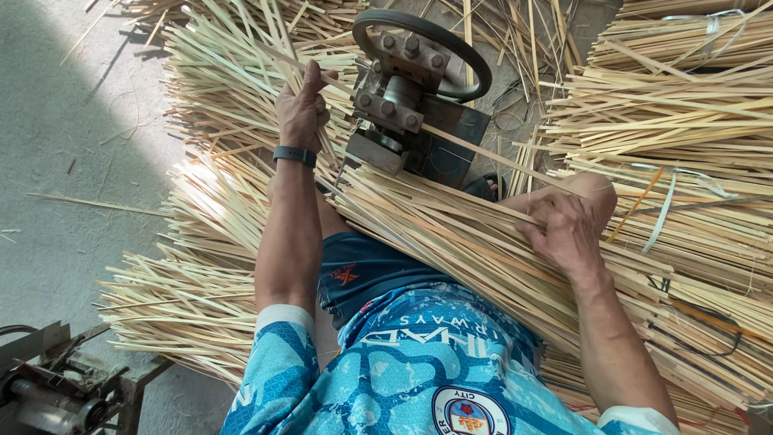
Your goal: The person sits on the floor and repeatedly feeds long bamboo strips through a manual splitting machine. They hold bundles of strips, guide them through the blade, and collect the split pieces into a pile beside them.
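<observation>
The person's left hand (302, 109) is closed around a few thin bamboo strips (278, 60), its grip tight on them just beside the splitting machine (411, 105), a single grey metal block topped by one black handwheel (451, 48). One long strip (499, 157) runs out of the machine toward the right. The right hand (568, 229) lies on the bundle of strips (451, 234) across the person's lap, fingers curled and pinching one or two of them. Heaps of bamboo strips, too many to count, lie on the floor (56, 121) on both sides; the right heap (684, 137) is bound with white straps. One black wristband (294, 155) sits on the left wrist. A second metal machine (56, 387) shows at the lower left.
</observation>
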